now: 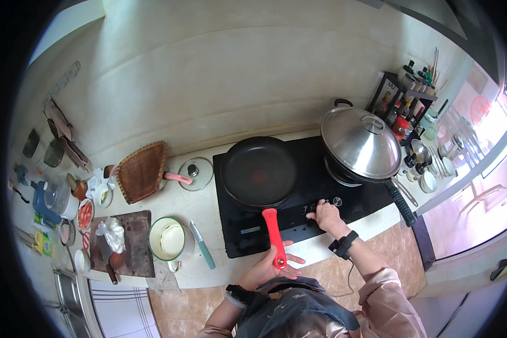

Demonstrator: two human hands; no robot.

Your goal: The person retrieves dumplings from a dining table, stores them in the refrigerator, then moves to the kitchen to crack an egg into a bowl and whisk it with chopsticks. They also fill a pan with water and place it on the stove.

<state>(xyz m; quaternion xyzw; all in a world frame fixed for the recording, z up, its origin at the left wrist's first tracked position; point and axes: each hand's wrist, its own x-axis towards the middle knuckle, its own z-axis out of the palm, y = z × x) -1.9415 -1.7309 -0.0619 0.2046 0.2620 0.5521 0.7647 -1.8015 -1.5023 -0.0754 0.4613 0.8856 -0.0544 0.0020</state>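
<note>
A black frying pan point(260, 171) sits on the left side of the black cooktop point(236, 236), its red handle point(273, 236) pointing towards me. My left hand point(270, 266) is at the handle's end, fingers spread beneath it rather than wrapped around. My right hand point(326, 217) touches the cooktop's front control area, left of a round control point(337, 201). Its bent fingers hide whatever lies under them. On the cooktop's right side stands a wok point(363, 179) under a domed metal lid point(361, 141), its dark handle point(401, 207) reaching past the counter's front edge.
Left of the cooktop are a teal-handled knife point(205, 251), an enamel mug point(169, 238), a glass lid point(198, 179) and a woven basket point(143, 173). A cutting board point(135, 245) bears a cleaver point(105, 253) and a plastic bag point(112, 234). Bottles fill a rack point(378, 91) at right.
</note>
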